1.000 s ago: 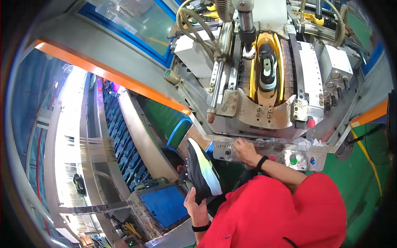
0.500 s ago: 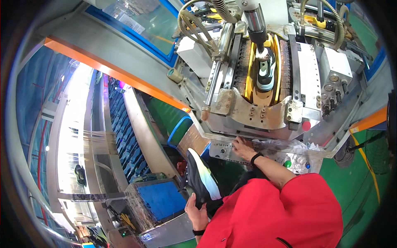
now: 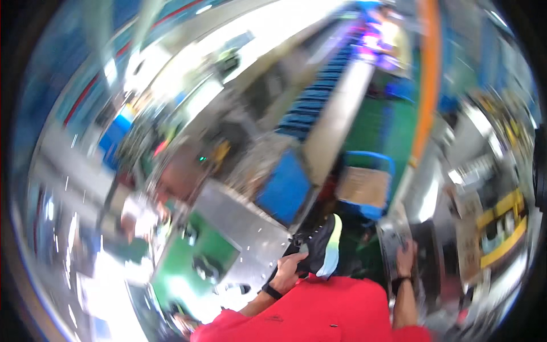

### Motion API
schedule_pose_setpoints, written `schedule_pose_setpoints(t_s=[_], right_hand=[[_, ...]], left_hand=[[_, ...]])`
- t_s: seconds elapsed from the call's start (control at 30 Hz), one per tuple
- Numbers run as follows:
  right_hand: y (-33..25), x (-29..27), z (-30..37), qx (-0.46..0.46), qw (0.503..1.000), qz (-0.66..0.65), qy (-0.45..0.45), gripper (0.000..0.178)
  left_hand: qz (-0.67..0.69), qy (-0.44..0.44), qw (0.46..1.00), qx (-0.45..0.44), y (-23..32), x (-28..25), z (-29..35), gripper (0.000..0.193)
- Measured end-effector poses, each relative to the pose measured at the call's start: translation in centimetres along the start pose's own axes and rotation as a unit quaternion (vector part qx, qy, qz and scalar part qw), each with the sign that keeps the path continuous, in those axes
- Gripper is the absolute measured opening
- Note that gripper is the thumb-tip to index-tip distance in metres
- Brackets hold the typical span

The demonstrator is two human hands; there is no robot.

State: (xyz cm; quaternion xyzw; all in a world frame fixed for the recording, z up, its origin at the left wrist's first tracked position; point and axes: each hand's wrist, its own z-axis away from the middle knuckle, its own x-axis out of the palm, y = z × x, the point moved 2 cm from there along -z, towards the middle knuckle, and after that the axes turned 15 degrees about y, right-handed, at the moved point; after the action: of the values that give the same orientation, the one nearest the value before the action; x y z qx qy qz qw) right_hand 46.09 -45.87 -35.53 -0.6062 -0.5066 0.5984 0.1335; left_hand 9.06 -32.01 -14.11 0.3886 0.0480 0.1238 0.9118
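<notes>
My left hand is closed around a black sneaker with a sole fading from yellow-green to pale blue. The sneaker stands on end, sole facing right, just in front of my red top. Off to the right, my right hand lies on the metal control panel at the front of the pressing machine, fingers stretched out though softened by blur. That machine's yellow side pads show at the right, with a pale shoe shape between them, too smeared to make out well.
A metal worktable with a green mat holds several dark shoes at the left. A person is beyond it. A blue-topped box, a conveyor and a blue-framed stool stand ahead. Another person is far back.
My view has swung left, bringing the green-matted table in and pushing the machine to the right edge. The sneaker stays in my left hand; my right hand stays at the panel.
</notes>
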Motion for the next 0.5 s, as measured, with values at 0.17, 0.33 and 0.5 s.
schedule_pose_setpoints(t_s=[0.17,0.33,0.5], right_hand=[[-7.4,2.9,-8.3,-0.035,0.991,-0.125,-0.011,0.026],[-35.6,4.4,-14.4,-0.297,0.912,-0.283,-0.016,0.021],[-60.8,8.0,-12.2,-0.488,0.859,-0.136,-0.071,0.025]], left_hand=[[0.079,0.117,0.989,-0.038,-0.3,-6.9,-4.1,0.021],[0.171,0.243,0.955,-0.009,1.7,-14.6,-9.4,0.017],[0.252,0.341,0.905,0.021,3.1,-22.9,-14.5,0.019]])
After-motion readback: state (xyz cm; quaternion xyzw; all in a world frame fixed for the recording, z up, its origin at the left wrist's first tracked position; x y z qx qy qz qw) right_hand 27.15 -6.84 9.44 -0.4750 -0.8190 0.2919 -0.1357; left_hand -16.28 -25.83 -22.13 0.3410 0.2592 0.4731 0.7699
